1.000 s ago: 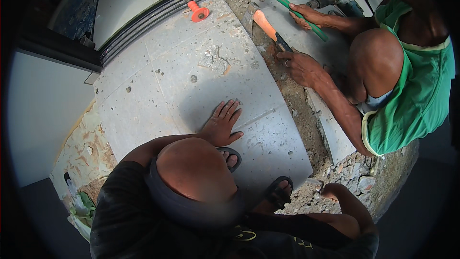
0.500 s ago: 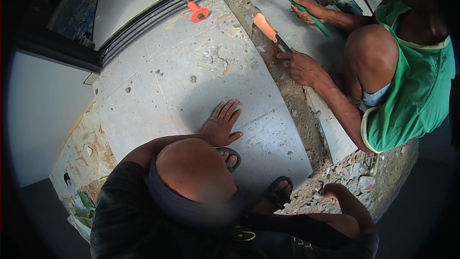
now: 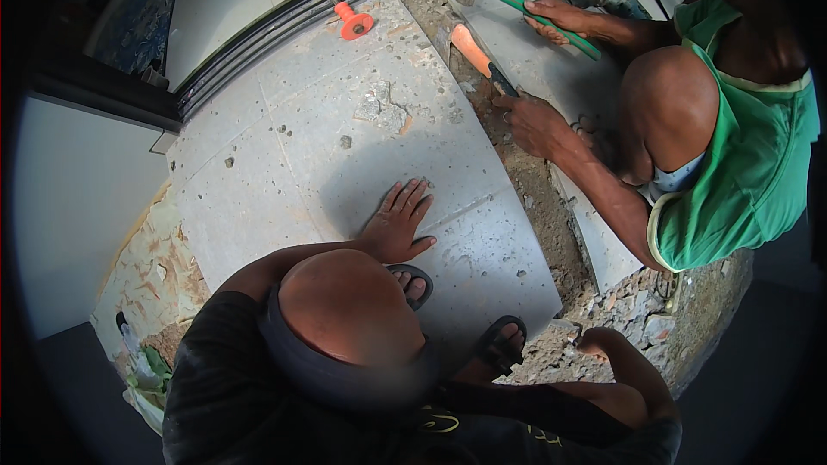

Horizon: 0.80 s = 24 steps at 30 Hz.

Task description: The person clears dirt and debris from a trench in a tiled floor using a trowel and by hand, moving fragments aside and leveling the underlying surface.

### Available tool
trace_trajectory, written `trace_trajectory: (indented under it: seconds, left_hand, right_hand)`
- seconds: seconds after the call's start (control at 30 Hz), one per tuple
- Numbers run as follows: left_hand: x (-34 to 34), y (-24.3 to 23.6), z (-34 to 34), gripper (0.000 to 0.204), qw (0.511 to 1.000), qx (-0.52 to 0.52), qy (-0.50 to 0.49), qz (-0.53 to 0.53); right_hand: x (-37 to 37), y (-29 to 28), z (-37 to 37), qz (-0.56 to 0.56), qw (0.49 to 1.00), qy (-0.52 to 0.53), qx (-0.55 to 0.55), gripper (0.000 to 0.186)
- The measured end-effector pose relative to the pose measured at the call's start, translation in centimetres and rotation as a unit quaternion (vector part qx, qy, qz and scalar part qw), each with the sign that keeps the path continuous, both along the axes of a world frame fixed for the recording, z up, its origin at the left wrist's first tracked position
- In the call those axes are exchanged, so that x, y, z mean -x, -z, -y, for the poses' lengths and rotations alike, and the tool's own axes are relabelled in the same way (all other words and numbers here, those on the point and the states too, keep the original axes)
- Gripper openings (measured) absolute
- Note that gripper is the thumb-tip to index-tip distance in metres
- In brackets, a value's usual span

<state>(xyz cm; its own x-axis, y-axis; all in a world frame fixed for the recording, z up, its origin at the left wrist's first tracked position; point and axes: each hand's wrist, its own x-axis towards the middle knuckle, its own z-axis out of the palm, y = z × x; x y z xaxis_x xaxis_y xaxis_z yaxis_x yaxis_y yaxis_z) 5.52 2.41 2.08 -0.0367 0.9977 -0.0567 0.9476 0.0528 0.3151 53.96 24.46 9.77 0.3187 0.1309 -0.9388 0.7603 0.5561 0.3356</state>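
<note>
Pressing flat on the grey floor slab (image 3: 284, 155), the left hand (image 3: 398, 226) lies open with fingers spread, gripping nothing. The slab fills the middle of the floor, its right edge along a dug trench (image 3: 534, 198). At the far right a co-worker holds a green-handled hammer (image 3: 517, 2) over an orange-guarded chisel (image 3: 481, 56). A glancing blow could throw chips toward that spread hand, or crack the slab's edge. The right hand (image 3: 593, 346) rests on rubble (image 3: 637, 310); whether it grips anything I cannot tell.
</note>
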Motion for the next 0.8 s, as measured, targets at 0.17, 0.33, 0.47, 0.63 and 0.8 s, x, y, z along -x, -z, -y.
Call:
trace_trajectory:
  seconds: [0.17, 0.33, 0.47, 0.63, 0.8]
  left_hand:
    - [-0.05, -0.10, -0.14, 0.083, 1.000, 0.002, 0.001, 0.004]
    - [-0.08, -0.16, -0.17, 0.084, 1.000, 0.001, 0.000, 0.007]
    - [-0.04, -0.23, -0.18, 0.084, 1.000, 0.004, 0.001, 0.001]
    - [-0.09, -0.24, -0.14, 0.084, 1.000, 0.004, 0.001, -0.006]
    - [-0.05, -0.13, -0.16, 0.084, 1.000, 0.003, 0.003, -0.004]
  right_hand:
    - [-0.08, -0.01, -0.14, 0.001, 1.000, -0.011, 0.009, 0.037]
    - [-0.79, 0.68, -0.23, 0.006, 1.000, -0.002, 0.010, 0.036]
    - [-0.82, 0.72, -0.34, 0.005, 1.000, -0.004, 0.013, 0.035]
    - [-0.41, 0.39, -0.27, 0.014, 1.000, -0.011, 0.008, 0.034]
    - [-0.44, 0.18, -0.22, 0.007, 1.000, 0.003, 0.007, 0.035]
